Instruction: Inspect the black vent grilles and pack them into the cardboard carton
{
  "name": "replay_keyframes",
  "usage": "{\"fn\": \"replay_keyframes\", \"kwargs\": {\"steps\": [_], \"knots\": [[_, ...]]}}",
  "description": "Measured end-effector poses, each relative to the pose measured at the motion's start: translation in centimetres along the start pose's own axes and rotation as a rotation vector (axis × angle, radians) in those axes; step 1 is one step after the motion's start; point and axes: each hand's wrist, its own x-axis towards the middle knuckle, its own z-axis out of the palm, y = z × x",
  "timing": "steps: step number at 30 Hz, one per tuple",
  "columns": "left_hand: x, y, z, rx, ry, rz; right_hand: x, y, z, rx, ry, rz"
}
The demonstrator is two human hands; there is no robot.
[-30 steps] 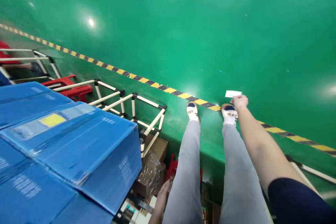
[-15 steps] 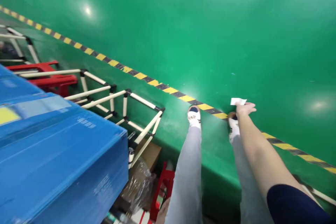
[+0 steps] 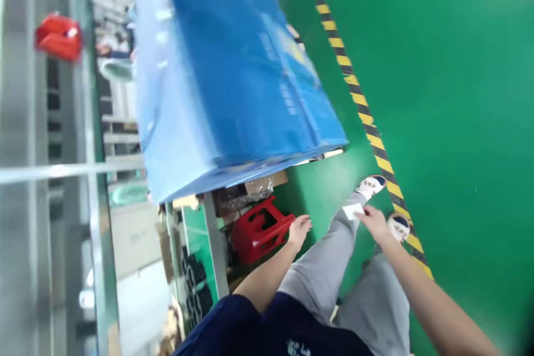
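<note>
A small white slip of paper [image 3: 352,211] is pinched between the thumb and fingers of my right hand [image 3: 374,222], above my legs and shoes. My left hand [image 3: 300,230] hangs loosely with nothing in it, its fingers partly stretched out. Just to the left of that hand, a red plastic stool [image 3: 261,231] stands on the floor. From this view I cannot tell whether the hand touches it.
A large blue box or covered stack [image 3: 250,78] fills the upper middle. Yellow-and-black floor tape [image 3: 367,117] crosses the green floor [image 3: 459,94]. Metal framing [image 3: 94,178] with a red bin-like object [image 3: 59,37] stands at left. Clear plastic wrap [image 3: 254,189] lies beneath the blue box.
The view has swung left, so the blue box now stands in the middle and metal framing appears. My left hand has come into clear view. The paper stays in my right hand.
</note>
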Motion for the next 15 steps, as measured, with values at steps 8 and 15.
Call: {"fn": "replay_keyframes", "kwargs": {"steps": [8, 15], "knots": [[-7.2, -0.5, -1.6, -0.635, -0.059, 0.027, -15.5, -10.7, 11.3, -0.285, -0.487, -0.085], [3.1, -0.3, -15.8, -0.995, 0.252, -0.159, -17.1, -9.7, 10.8, -0.283, -0.237, 0.137]]}}
